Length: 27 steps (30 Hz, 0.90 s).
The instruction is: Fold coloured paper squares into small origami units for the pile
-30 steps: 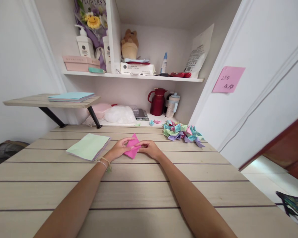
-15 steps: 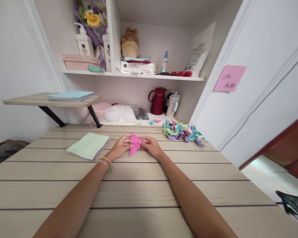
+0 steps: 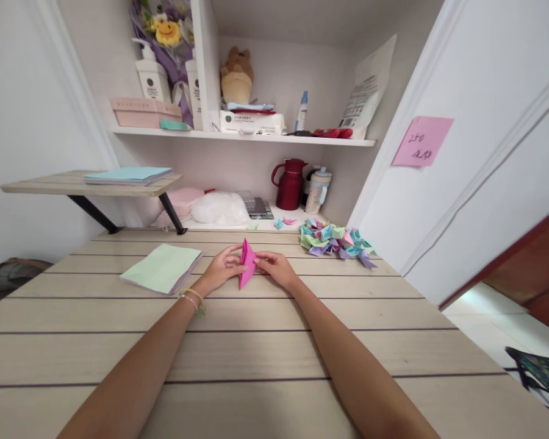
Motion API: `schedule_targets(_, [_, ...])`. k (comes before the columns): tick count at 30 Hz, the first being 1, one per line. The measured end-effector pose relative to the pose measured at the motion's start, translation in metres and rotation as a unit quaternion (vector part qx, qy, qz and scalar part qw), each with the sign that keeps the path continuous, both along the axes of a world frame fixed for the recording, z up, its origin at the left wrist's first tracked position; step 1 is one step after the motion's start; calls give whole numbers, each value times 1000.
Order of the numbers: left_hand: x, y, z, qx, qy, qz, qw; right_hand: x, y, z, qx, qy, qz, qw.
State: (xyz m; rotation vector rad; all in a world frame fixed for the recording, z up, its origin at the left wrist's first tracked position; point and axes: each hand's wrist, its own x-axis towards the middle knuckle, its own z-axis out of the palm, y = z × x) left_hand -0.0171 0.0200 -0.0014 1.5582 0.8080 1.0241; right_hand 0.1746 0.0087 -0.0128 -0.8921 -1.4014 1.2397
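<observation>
A folded pink paper piece (image 3: 246,266) stands nearly upright on the wooden table (image 3: 256,341), pinched between both hands. My left hand (image 3: 220,269) grips its left side with fingers curled. My right hand (image 3: 275,267) presses its right side with fingertips together. A stack of paper sheets with a green top sheet (image 3: 163,267) lies just left of my left hand. A heap of folded paper pieces in several colours (image 3: 335,239) lies to the far right of my hands.
A red jug (image 3: 290,185) and a pale cup (image 3: 318,190) stand at the back under a shelf (image 3: 242,138) with bottles and a plush toy. A small raised side board (image 3: 91,183) holds blue sheets. A white door with a pink note (image 3: 421,141) closes the right side.
The pink paper went from a broad flat shape to a narrow folded one raised upright. Both hands closed in on it.
</observation>
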Motion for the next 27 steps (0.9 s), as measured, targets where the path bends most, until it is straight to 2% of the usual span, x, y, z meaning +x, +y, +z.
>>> schedule_targets(8, [1, 0, -1, 17, 27, -15, 999, -1, -12, 15, 21, -85, -8, 996])
schedule_targets(12, [2, 0, -1, 24, 34, -22, 999, -2, -11, 14, 35, -119, 1, 992])
schedule_targets(16, [3, -1, -2, 20, 30, -31, 999, -4, -9, 11, 48, -143, -22, 988])
schedule_targets(27, [5, -2, -1, 46, 36, 8, 998, -2, -10, 12, 34, -73, 10, 997])
